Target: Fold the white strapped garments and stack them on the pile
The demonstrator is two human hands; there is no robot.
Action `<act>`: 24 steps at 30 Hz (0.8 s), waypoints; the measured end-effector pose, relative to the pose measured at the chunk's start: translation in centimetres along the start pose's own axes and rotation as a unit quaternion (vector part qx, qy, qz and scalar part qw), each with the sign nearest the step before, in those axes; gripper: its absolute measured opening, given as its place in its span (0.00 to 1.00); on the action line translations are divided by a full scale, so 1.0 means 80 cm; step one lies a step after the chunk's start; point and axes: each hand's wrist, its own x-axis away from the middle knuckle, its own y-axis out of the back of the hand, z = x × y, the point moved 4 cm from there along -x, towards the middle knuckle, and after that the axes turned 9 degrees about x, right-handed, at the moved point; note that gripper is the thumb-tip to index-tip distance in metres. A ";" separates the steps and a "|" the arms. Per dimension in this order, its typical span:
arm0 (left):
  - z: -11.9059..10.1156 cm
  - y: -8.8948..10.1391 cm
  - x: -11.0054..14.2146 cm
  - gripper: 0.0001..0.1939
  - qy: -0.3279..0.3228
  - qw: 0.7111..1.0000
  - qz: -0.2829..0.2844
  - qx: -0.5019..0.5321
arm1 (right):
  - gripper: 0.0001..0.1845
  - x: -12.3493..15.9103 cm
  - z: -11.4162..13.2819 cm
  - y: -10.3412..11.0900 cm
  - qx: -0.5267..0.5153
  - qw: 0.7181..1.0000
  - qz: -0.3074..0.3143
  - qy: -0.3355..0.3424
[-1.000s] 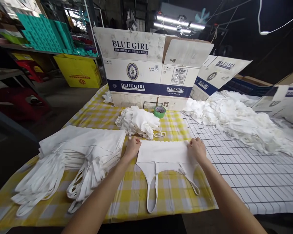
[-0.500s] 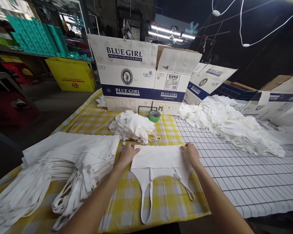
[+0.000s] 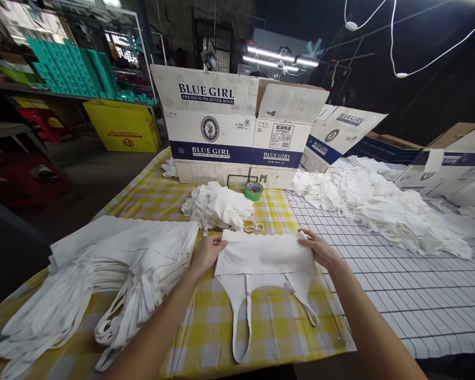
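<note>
Pinching the far left corner of a white strapped garment (image 3: 265, 256) between thumb and fingers, the left hand (image 3: 207, 253) is closed on the cloth's edge; the right hand (image 3: 320, 250) grips the far right corner in the same way. The garment lies at the near middle of the table (image 3: 277, 340), on a yellow checked cloth, its wide band across the far side and its straps trailing toward the near edge. Just left of it sits a layered stack of similar white garments (image 3: 119, 237); just beyond it is a crumpled white bundle (image 3: 221, 205), with a roll of green tape (image 3: 254, 191) beside that, in front of a cardboard box (image 3: 214, 124). A loose white heap (image 3: 383, 198) spreads over the far right.

The fabric looks light, soft and limp, perhaps a little stretchy, and unlikely to break; it should crease or sag if held at one point only. The two far corners seem the best hold, keeping the band taut, while the thin straps look apt to twist or snag.
</note>
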 end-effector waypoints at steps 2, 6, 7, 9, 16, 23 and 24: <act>-0.009 0.005 0.007 0.17 -0.014 0.999 0.004 0.034 | 0.25 0.009 0.006 0.005 -0.075 0.995 0.064 -0.014; -0.039 0.024 0.026 0.16 -0.054 0.992 0.006 0.111 | 0.21 0.036 0.025 0.022 -0.100 0.982 0.158 -0.021; -0.049 0.028 0.032 0.15 -0.063 0.990 0.008 0.123 | 0.20 0.044 0.033 0.028 -0.086 0.983 0.162 -0.013; -0.068 0.037 0.044 0.13 -0.079 0.986 0.002 0.144 | 0.20 0.061 0.050 0.038 -0.065 0.986 0.154 0.014; -0.117 0.050 0.077 0.10 -0.101 0.946 -0.085 0.295 | 0.20 0.114 0.119 0.043 -0.089 0.986 0.110 0.086; -0.158 0.078 0.121 0.15 -0.090 0.928 -0.090 0.352 | 0.17 0.144 0.160 0.028 -0.127 0.980 0.099 0.117; -0.161 0.085 0.130 0.15 -0.088 0.925 -0.091 0.357 | 0.16 0.146 0.163 0.025 -0.126 0.981 0.092 0.119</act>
